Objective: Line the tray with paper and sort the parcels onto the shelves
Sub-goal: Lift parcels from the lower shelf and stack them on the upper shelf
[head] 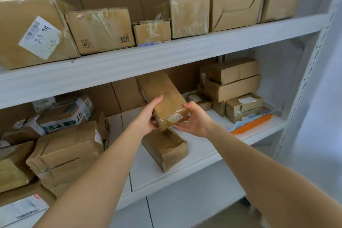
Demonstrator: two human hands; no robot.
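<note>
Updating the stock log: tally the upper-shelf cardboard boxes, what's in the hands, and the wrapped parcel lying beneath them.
Cardboard boxes on the upper shelf: 6
Held parcel, gripped by left hand and right hand: 1
Wrapped parcel lying on the lower shelf under it: 1
Total: 8

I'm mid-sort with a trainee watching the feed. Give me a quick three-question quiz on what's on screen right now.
1. True or false: the left hand and the right hand both hold the long brown parcel.
2. Fill in: the orange envelope lies on the ____ shelf.
3. Which item carries the big white label with handwritten digits? A) the large box at the left end of the upper shelf; B) the long brown parcel; C) the orange envelope.
Key: 1 true; 2 lower; 3 A.
</note>
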